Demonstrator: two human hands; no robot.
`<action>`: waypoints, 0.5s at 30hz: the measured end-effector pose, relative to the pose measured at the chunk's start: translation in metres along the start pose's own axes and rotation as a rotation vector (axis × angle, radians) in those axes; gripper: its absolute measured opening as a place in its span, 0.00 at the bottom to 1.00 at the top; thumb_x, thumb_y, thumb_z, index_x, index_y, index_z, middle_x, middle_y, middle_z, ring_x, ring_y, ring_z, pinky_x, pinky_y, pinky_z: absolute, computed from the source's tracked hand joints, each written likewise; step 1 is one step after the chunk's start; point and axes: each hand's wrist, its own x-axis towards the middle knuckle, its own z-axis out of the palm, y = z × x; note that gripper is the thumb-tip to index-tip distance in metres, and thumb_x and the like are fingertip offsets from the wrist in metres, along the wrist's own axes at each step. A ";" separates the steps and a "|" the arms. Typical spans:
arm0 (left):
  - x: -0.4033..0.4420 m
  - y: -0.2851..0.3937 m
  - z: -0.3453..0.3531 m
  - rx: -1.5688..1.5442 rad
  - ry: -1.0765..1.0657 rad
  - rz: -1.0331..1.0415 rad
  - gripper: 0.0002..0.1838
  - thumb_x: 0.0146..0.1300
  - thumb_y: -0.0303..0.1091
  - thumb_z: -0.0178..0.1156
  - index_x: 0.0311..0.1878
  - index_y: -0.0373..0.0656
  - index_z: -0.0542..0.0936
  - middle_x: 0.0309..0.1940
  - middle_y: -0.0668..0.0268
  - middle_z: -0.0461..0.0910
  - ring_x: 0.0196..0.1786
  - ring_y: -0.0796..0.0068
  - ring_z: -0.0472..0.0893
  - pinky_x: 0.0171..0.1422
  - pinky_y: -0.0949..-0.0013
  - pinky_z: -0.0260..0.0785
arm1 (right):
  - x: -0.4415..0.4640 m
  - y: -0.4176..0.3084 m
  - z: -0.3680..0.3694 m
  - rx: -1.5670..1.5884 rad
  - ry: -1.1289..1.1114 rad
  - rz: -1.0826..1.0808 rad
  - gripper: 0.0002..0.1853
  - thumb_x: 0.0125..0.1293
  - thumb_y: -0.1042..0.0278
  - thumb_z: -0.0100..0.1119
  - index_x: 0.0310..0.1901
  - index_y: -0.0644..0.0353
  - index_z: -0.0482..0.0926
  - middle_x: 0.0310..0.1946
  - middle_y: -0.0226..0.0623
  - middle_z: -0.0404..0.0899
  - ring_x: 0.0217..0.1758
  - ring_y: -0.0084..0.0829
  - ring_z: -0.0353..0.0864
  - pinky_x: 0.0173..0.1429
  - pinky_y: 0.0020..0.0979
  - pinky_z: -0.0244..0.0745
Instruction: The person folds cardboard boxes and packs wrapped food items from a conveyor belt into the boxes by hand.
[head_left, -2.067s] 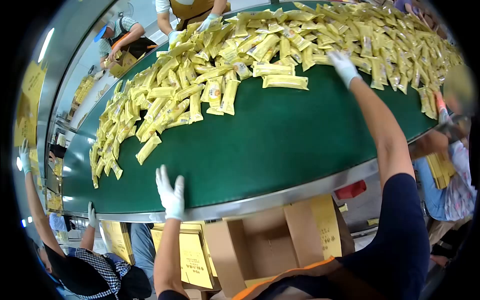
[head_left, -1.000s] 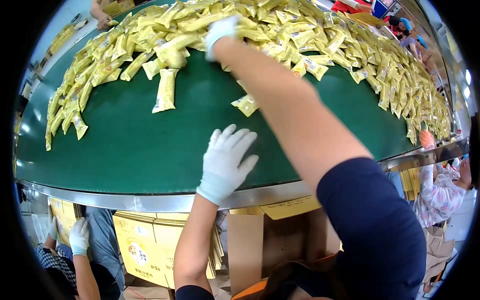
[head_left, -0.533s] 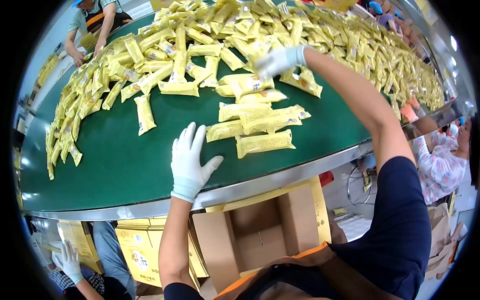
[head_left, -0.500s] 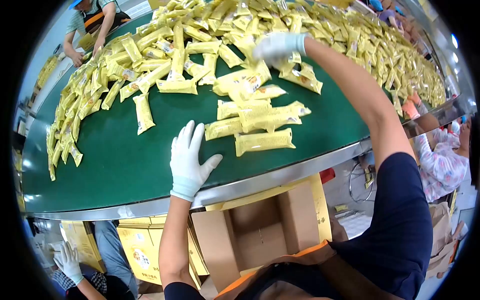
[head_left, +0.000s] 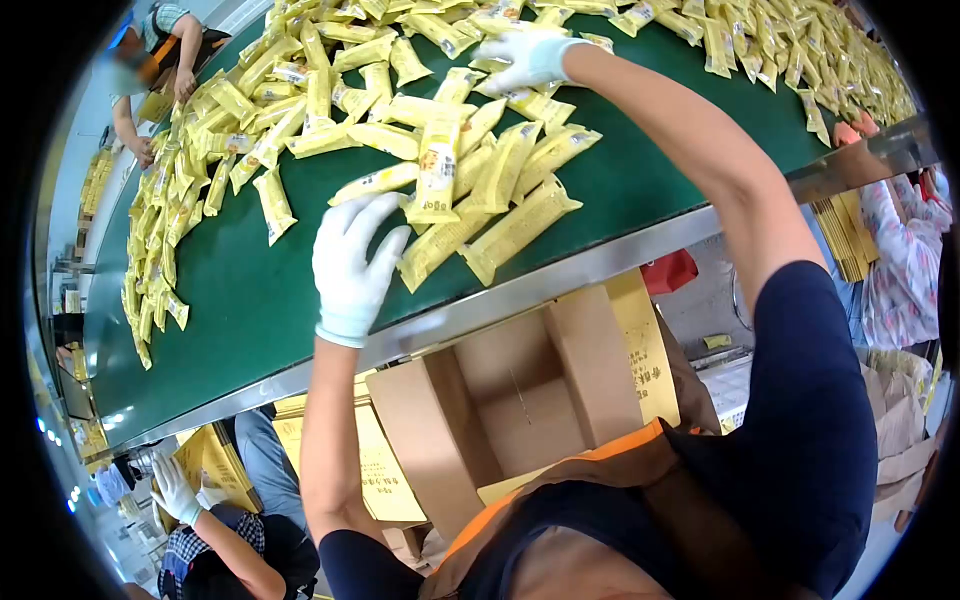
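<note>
Packets (head_left: 232, 100) in yellow wrappers heap along the left of the green belt (head_left: 250, 300). The white-gloved left hand (head_left: 358, 265) is open, fingers slightly bent, thumb apart; whether its fingertips touch the loose cluster of packets just beside it cannot be told. Below that cluster sits an open carton (head_left: 460, 420). The gloved right hand (head_left: 522, 60), fingers parted, reaches over packets beyond the cluster; any contact is unclear.

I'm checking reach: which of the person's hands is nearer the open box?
Left. The left hand is over the near side of the belt, up and left of the box; the right hand is farther across, at the packets.
</note>
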 end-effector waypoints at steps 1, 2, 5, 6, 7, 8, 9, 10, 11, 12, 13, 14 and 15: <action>0.008 0.008 -0.006 -0.054 -0.132 -0.001 0.16 0.55 0.28 0.68 0.49 0.42 0.84 0.42 0.59 0.84 0.47 0.61 0.82 0.54 0.64 0.75 | -0.016 0.009 0.002 0.119 0.307 -0.166 0.34 0.61 0.38 0.58 0.66 0.44 0.74 0.63 0.42 0.74 0.61 0.46 0.78 0.63 0.42 0.73; 0.014 0.015 -0.005 -0.246 -0.237 -0.052 0.13 0.55 0.28 0.68 0.45 0.43 0.85 0.31 0.61 0.83 0.39 0.61 0.83 0.46 0.64 0.76 | -0.030 0.018 0.003 0.167 0.342 -0.220 0.31 0.61 0.42 0.60 0.64 0.46 0.75 0.63 0.42 0.75 0.59 0.46 0.78 0.62 0.41 0.74; 0.028 0.034 0.019 -0.056 -0.435 0.141 0.21 0.56 0.36 0.70 0.53 0.44 0.82 0.48 0.61 0.81 0.50 0.55 0.81 0.54 0.62 0.75 | -0.112 -0.023 0.018 0.235 0.162 -0.313 0.25 0.61 0.50 0.65 0.58 0.51 0.78 0.58 0.40 0.77 0.54 0.48 0.80 0.57 0.40 0.76; 0.031 0.032 0.030 0.062 -0.480 0.186 0.29 0.54 0.44 0.71 0.60 0.48 0.79 0.54 0.60 0.79 0.57 0.51 0.78 0.58 0.58 0.73 | -0.128 -0.029 0.040 0.160 0.302 -0.386 0.29 0.60 0.49 0.66 0.61 0.52 0.75 0.52 0.41 0.78 0.52 0.48 0.80 0.56 0.41 0.76; 0.037 0.030 0.042 0.135 -0.500 0.259 0.38 0.52 0.47 0.72 0.67 0.51 0.74 0.56 0.56 0.78 0.59 0.50 0.76 0.61 0.58 0.71 | -0.131 -0.029 0.060 0.135 0.447 -0.381 0.33 0.60 0.49 0.66 0.64 0.52 0.71 0.47 0.41 0.78 0.51 0.46 0.80 0.56 0.41 0.75; 0.041 0.027 0.044 0.163 -0.594 0.163 0.41 0.52 0.47 0.72 0.70 0.53 0.71 0.57 0.55 0.77 0.59 0.50 0.76 0.62 0.58 0.71 | -0.134 -0.019 0.072 0.101 0.400 -0.278 0.33 0.60 0.49 0.66 0.65 0.52 0.70 0.47 0.42 0.78 0.51 0.45 0.79 0.56 0.41 0.74; 0.045 0.030 0.041 0.194 -0.682 0.058 0.43 0.51 0.47 0.72 0.73 0.54 0.68 0.58 0.55 0.77 0.59 0.50 0.77 0.62 0.58 0.70 | -0.140 -0.015 0.076 0.066 0.349 -0.184 0.34 0.61 0.50 0.66 0.66 0.52 0.69 0.47 0.42 0.78 0.52 0.45 0.79 0.56 0.42 0.74; 0.044 0.030 0.037 0.189 -0.688 0.020 0.45 0.52 0.45 0.72 0.74 0.54 0.65 0.58 0.55 0.77 0.58 0.49 0.77 0.63 0.58 0.70 | -0.147 -0.007 0.076 0.029 0.384 -0.214 0.28 0.62 0.49 0.65 0.59 0.53 0.73 0.44 0.42 0.80 0.51 0.45 0.80 0.53 0.43 0.76; 0.033 0.019 0.032 0.182 -0.652 0.033 0.45 0.52 0.43 0.72 0.74 0.53 0.65 0.56 0.55 0.77 0.57 0.49 0.77 0.62 0.58 0.70 | -0.156 0.002 0.076 0.015 0.366 -0.220 0.27 0.61 0.50 0.65 0.58 0.54 0.74 0.44 0.42 0.79 0.51 0.46 0.80 0.53 0.44 0.76; 0.027 0.016 0.025 0.229 -0.694 -0.028 0.44 0.52 0.41 0.72 0.74 0.54 0.65 0.58 0.55 0.77 0.58 0.50 0.77 0.63 0.59 0.70 | -0.166 0.012 0.075 0.001 0.336 -0.202 0.24 0.61 0.50 0.66 0.54 0.55 0.76 0.44 0.43 0.79 0.51 0.46 0.79 0.54 0.44 0.76; 0.022 0.014 0.019 0.278 -0.726 -0.087 0.44 0.52 0.39 0.71 0.74 0.55 0.65 0.59 0.54 0.76 0.60 0.50 0.76 0.64 0.60 0.70 | -0.175 0.022 0.072 0.006 0.254 -0.146 0.22 0.60 0.51 0.66 0.50 0.55 0.77 0.43 0.44 0.78 0.51 0.47 0.79 0.55 0.44 0.76; 0.015 0.009 0.014 0.271 -0.693 -0.138 0.43 0.53 0.38 0.70 0.74 0.53 0.65 0.60 0.55 0.76 0.60 0.53 0.76 0.64 0.61 0.70 | -0.186 0.031 0.068 0.038 0.238 -0.084 0.20 0.60 0.51 0.65 0.46 0.55 0.77 0.43 0.45 0.78 0.51 0.48 0.79 0.55 0.44 0.76; 0.005 0.002 0.010 0.264 -0.659 -0.186 0.42 0.54 0.36 0.70 0.74 0.50 0.65 0.60 0.55 0.76 0.60 0.55 0.77 0.64 0.62 0.70 | -0.196 0.041 0.070 0.069 0.312 -0.049 0.18 0.60 0.51 0.65 0.43 0.56 0.76 0.43 0.45 0.77 0.51 0.48 0.79 0.55 0.44 0.76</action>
